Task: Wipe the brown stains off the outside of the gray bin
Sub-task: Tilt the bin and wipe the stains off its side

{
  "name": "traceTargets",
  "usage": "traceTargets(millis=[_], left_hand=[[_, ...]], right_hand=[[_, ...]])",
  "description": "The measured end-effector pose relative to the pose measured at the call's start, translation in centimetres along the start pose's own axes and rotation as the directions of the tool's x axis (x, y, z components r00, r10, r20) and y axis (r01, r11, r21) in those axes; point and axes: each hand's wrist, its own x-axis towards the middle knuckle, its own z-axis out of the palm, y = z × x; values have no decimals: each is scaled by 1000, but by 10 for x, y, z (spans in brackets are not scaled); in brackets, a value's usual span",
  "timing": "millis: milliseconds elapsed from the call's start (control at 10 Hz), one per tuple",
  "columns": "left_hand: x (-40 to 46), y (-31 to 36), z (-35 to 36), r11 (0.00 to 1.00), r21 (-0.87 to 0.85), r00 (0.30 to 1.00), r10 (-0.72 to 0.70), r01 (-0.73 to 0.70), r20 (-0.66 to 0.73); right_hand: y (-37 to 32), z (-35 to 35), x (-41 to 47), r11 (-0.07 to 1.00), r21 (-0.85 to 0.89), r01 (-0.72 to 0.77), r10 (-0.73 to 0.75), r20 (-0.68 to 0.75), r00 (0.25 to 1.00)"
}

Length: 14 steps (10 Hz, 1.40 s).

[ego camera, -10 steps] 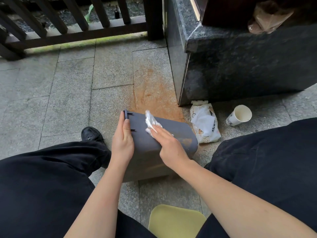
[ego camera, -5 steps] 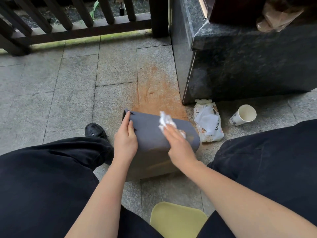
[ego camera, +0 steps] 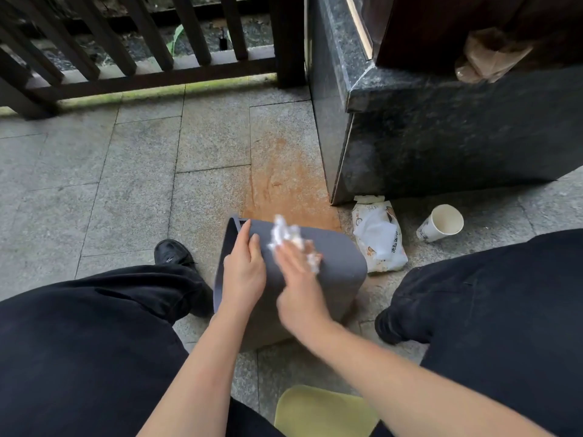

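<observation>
Gray bin [ego camera: 331, 263] lies on its side on stone floor tiles [ego camera: 126, 184], between the person's two knees in black trousers [ego camera: 79, 342]. Taking the bin as landmark: orange-brown patch on the floor [ego camera: 284, 184] just beyond it, touching its far edge. Wet-wipe pack [ego camera: 378, 241] just to the right of the bin, near its rounded end. Paper cup [ego camera: 441, 223] on its side farther right, apart from the pack. Dark stone block [ego camera: 457, 137] beyond and right of the bin. Dark wooden railing [ego camera: 142, 52] well beyond. Black shoe [ego camera: 172, 252] just left of the bin. Yellow-green seat edge [ego camera: 321, 411] nearer than the bin, at the bottom. Nothing lies on the bin besides the hands.

Left hand [ego camera: 244, 269] rests flat on the bin's upper side near its open rim, fingers straight, thumb alongside. Right hand [ego camera: 296, 279] is motion-blurred, fingers curled on a crumpled white wipe [ego camera: 285, 233], pressing it to the bin's upper side just right of the left hand. No brown stain can be made out on the bin's visible gray surface.
</observation>
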Motion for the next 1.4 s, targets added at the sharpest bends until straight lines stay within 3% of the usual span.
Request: traceTargets(millis=[100,200,300,400,500,600,700,800,900,1000,1100,1300,1400], left_hand=[[0,1,-2,996,-91,999,-14,19,47],[0,1,-6,989,-145,1000,-22,24,20],[5,-4,-10,981,-159,994,-110,107,-9],[13,-11,-12,956,-216,977,-209,197,-33],[21,-13,-10,925,-297,967,-255,236,-27],[24,-17,-8,921,-324,970,-241,218,-31],[26,-19,-8,906,-363,972,-237,216,-12],[26,-15,-8,883,-422,974,-227,206,0],[17,-8,-2,907,-405,991,-134,115,-20],[8,-6,6,975,-220,999,-3,-7,-45],[9,-8,9,992,-124,998,26,-32,-53],[1,-23,28,994,-102,989,-58,44,-138],[1,-30,31,994,-75,987,-90,81,-131]], right_hand=[[-24,22,-14,990,136,29,-29,-3,1000],[-3,18,-12,992,58,115,-115,-3,993],[41,8,-3,999,-26,-43,42,-48,998],[83,-12,10,946,-55,-320,315,-81,946],[86,-18,29,911,-68,-407,400,-95,912],[53,-5,34,972,-38,-231,230,-34,973],[6,20,14,993,61,104,-107,63,992],[-17,35,-1,962,196,192,-207,61,976],[-7,28,11,950,195,242,-244,-16,970],[12,23,34,972,113,204,-202,-29,979],[31,23,44,993,35,111,-112,36,993],[74,18,44,999,-50,17,-11,124,992],[113,3,49,973,-128,-190,205,116,972]])
